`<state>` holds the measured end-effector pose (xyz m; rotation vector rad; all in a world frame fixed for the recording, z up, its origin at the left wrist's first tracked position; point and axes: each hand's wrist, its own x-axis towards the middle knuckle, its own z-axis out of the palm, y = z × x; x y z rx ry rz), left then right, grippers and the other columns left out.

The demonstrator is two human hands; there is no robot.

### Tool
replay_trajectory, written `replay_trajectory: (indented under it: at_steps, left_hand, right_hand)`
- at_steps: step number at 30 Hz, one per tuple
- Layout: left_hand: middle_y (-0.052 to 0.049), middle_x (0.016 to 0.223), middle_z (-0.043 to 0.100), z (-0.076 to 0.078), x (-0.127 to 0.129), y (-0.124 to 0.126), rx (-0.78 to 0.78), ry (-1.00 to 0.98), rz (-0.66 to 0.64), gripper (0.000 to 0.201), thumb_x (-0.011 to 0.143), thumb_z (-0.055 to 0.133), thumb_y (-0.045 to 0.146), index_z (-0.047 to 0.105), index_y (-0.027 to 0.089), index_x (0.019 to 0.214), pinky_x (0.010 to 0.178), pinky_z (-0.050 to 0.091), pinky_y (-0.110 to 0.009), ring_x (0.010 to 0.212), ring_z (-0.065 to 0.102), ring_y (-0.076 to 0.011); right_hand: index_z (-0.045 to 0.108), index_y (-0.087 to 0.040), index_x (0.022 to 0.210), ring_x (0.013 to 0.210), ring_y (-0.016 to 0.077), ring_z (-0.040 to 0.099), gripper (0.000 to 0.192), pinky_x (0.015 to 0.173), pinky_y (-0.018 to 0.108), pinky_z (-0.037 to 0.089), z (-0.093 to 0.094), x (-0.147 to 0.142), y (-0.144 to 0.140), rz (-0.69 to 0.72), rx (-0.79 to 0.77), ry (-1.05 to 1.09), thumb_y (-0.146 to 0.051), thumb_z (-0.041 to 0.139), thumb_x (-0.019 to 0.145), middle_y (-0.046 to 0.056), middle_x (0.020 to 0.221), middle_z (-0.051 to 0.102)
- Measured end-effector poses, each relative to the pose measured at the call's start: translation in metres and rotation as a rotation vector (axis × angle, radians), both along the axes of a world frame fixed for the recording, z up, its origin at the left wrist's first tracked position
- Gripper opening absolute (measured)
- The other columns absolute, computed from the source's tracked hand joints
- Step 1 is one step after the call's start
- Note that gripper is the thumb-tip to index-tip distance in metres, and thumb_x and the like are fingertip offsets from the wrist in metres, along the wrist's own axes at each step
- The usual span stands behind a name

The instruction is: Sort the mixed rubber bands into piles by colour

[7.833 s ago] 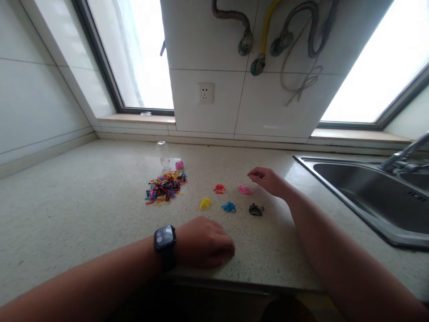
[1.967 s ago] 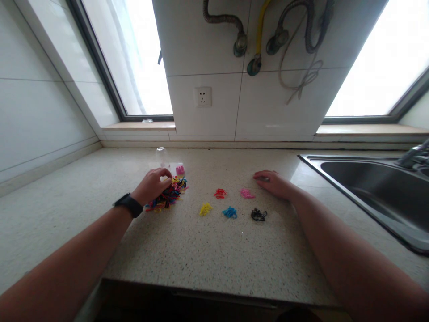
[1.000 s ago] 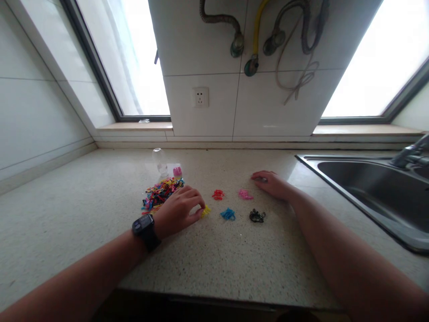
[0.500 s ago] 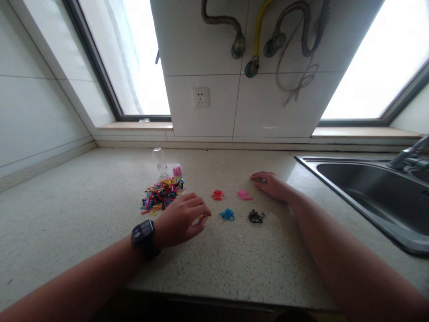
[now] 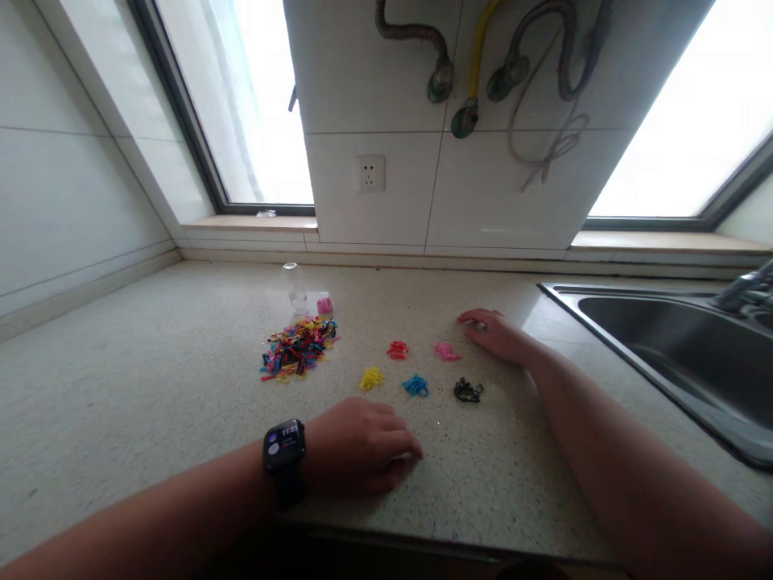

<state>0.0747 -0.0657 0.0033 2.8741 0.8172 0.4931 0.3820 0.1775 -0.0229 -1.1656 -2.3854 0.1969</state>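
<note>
a home kitchen is shown. a speckled stone countertop (image 5: 150, 362) is run along white tiled walls (image 5: 66, 185), and a stainless steel sink (image 5: 676, 354) with a faucet (image 5: 746, 288) is set into its right end. a wall socket (image 5: 370, 172) is fitted in the tiled pillar behind the far edge, and hoses with valves (image 5: 477, 80) are hung above it. windows (image 5: 254, 105) with sills are placed on either side of the pillar.

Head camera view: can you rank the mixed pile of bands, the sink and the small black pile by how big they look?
1. Sink, though only partly in frame.
2. Mixed pile of bands.
3. Small black pile.
</note>
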Motion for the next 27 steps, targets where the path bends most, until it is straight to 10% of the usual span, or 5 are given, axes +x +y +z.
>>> replay_trajectory:
  at_steps: [8,16,27]
  left_hand:
    - [-0.004,0.093,0.069,-0.001,-0.003,0.003,-0.032,0.013,-0.020,0.024,0.092,0.054,0.026,0.063,0.022,0.114,0.067,0.043,-0.029,0.081,0.062,-0.0175]
    - [-0.002,0.093,0.069,-0.004,-0.004,0.005,0.011,-0.004,-0.036,0.022,0.090,0.056,0.026,0.065,0.023,0.110,0.065,0.043,-0.031,0.080,0.062,-0.0173]
    - [-0.002,0.088,0.068,-0.002,-0.005,0.004,0.011,0.023,-0.055,0.020,0.092,0.055,0.031,0.065,0.022,0.107,0.063,0.041,-0.032,0.078,0.060,-0.0180]
  right_hand:
    - [0.066,-0.019,0.120,0.079,0.0183,0.064,0.035,0.070,0.032,0.052,0.032,-0.024,-0.022,-0.024,-0.077,0.237,-0.034,0.057,0.089,0.011,0.099,0.068]
    - [0.065,-0.016,0.120,0.084,0.0159,0.063,0.032,0.075,0.029,0.050,0.084,-0.125,-0.056,0.258,-0.055,0.178,-0.023,0.057,0.089,0.012,0.110,0.067]
    - [0.075,-0.017,0.106,0.091,0.0161,0.068,0.024,0.077,0.022,0.045,0.065,-0.253,-0.035,0.320,-0.124,-0.202,-0.026,0.064,0.087,0.006,0.102,0.075]
